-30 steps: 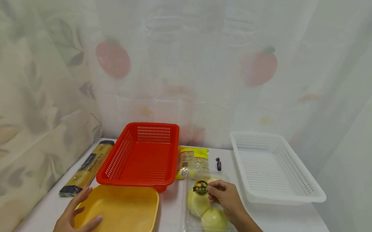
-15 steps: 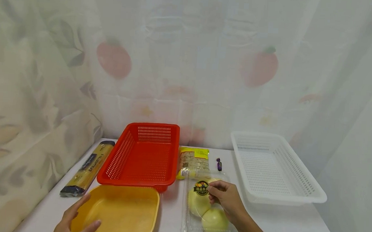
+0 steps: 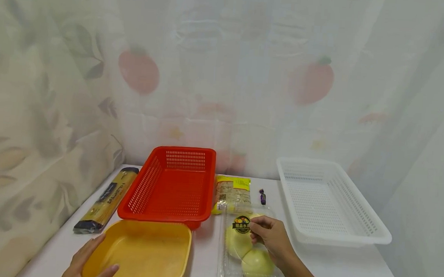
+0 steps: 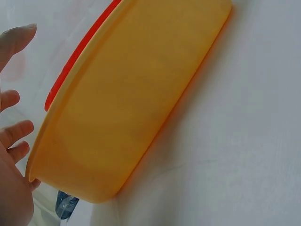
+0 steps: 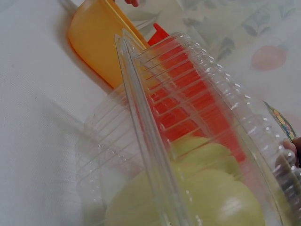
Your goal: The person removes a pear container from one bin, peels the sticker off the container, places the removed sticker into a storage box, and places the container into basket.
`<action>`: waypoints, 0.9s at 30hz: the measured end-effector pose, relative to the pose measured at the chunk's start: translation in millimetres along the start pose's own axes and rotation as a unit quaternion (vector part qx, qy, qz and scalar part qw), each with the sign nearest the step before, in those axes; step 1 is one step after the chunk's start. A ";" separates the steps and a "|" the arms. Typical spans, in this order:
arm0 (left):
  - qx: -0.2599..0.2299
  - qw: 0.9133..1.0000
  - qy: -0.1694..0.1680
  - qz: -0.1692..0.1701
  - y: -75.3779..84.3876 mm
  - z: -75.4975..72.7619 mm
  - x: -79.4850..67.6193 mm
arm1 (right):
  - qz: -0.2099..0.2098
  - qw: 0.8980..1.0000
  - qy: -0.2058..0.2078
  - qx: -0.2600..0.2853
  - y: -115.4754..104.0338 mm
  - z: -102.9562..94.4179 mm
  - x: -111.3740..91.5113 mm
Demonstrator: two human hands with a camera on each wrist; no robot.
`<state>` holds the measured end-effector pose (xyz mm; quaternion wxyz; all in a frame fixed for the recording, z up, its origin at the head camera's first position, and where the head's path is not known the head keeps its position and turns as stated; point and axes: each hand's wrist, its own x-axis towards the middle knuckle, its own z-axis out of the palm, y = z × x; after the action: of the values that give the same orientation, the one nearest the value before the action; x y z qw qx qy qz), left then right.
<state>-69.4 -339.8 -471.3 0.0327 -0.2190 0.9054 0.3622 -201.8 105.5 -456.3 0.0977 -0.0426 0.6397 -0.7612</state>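
The right hand [image 3: 271,241] has thumb and forefinger pinched together on the edge of a dark label [image 3: 241,225] (bright fruit printed on it) atop a clear container [image 3: 224,269] of pale green fruits [image 3: 257,264], which sits on the white table [image 3: 206,258]. The left hand [image 3: 81,265], fingers apart, is at the left rim of a yellow basin [image 3: 150,255]; whether it presses there, one cannot tell. Behind the basin stands a red basket [image 3: 182,191], a spaghetti packet [image 3: 105,201] beside it. A yellow-topped packet [image 3: 233,192] and purple-wrapped sweet [image 3: 262,197] lie beyond the container, a white basket [image 3: 328,204] to the right.
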 end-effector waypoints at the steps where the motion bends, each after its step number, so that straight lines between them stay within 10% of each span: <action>1: 0.000 1.000 0.002 0.003 -1.8 0.2 0.6 | 0.001 1.000 0.001 0.000 0.2 -0.1 -0.1; 18: -0.009 0.997 0.007 0.077 -41.9 4.3 16.8 | 0.000 1.000 0.009 0.004 -1.2 0.9 -0.5; 27: -0.044 0.999 -0.011 0.011 -45.1 12.7 17.4 | 0.000 1.000 0.008 0.002 -1.1 0.5 -0.9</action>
<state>-67.4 -366.7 -513.3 0.0289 -0.2061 0.8903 0.4049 -200.9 105.4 -455.1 0.0924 -0.0359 0.6391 -0.7627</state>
